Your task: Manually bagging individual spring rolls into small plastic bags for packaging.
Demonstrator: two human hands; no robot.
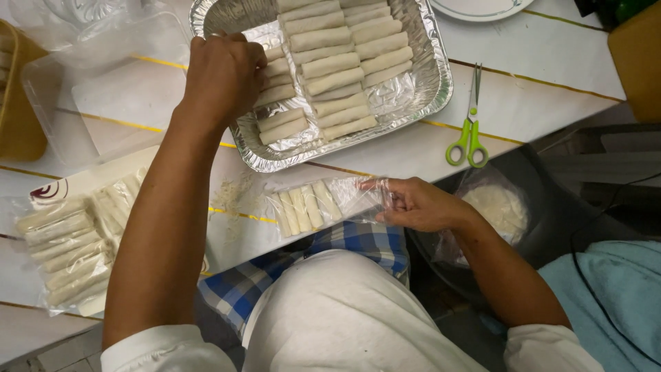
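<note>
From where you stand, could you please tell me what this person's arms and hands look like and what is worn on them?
Both hands are bare: the left hand and the right hand show no gloves, and no rings or watch are visible. Both forearms are uncovered. Short white sleeves end above the elbows, part of a white top. No marks or bands can be made out on either arm.
</note>
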